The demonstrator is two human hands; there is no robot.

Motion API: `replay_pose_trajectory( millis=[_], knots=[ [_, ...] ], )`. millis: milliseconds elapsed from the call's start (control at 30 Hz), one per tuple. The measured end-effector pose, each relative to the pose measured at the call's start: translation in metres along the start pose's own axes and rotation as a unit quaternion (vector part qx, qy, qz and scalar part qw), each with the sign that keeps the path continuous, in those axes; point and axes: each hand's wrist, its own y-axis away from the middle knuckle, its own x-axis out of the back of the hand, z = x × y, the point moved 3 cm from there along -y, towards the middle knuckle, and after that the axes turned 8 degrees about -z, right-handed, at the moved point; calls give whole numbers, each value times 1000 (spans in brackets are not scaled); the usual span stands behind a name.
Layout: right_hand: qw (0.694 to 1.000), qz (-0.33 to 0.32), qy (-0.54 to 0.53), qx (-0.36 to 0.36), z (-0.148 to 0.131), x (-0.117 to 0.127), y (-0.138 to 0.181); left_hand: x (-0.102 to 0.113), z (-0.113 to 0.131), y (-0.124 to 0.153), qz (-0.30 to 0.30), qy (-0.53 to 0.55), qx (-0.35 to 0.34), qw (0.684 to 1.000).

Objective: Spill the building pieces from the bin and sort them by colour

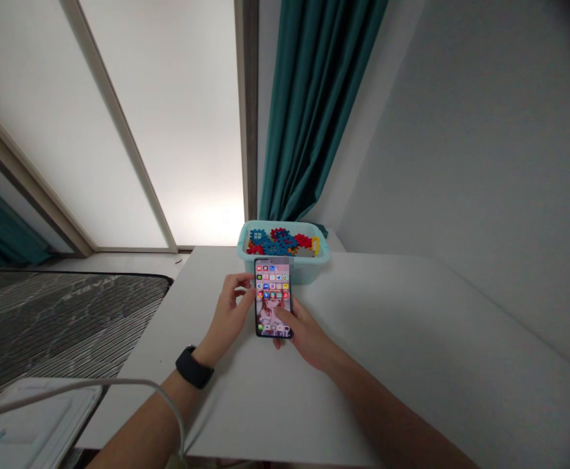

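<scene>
A smartphone [272, 314] is held upright above the table, its lit screen facing me with rows of app icons over a pinkish picture. My right hand [307, 332] grips it from the lower right, the thumb lying across the screen and fingertips showing below the bottom edge. At the phone's left edge, my left hand [233, 306] has its fingers bent and its thumb against the side; the fingertips are partly hidden. Just behind the phone stands a light turquoise basket [309, 270] holding several red, blue and yellow plastic building pieces [279, 243].
Beneath my hands is a white table [382, 391]. A cable [133, 383] arcs in front of my left forearm, which wears a black wristband [194, 367]. A white lid or box [35, 417] lies at lower left. A green curtain [314, 111] hangs behind the basket.
</scene>
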Motion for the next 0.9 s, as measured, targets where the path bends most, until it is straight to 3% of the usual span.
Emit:
replay_pose_trajectory(
  millis=[400,667,900],
  knots=[
    [999,-23,22,-8,7,-1,1,1,-7,-3,44,-14,12,999],
    [991,-65,-116,-25,-3,-3,-3,-1,-1,0,-18,21,26,999],
    [985,-91,-138,-58,-6,1,-3,-4,2,4,-30,35,20,999]
  ],
)
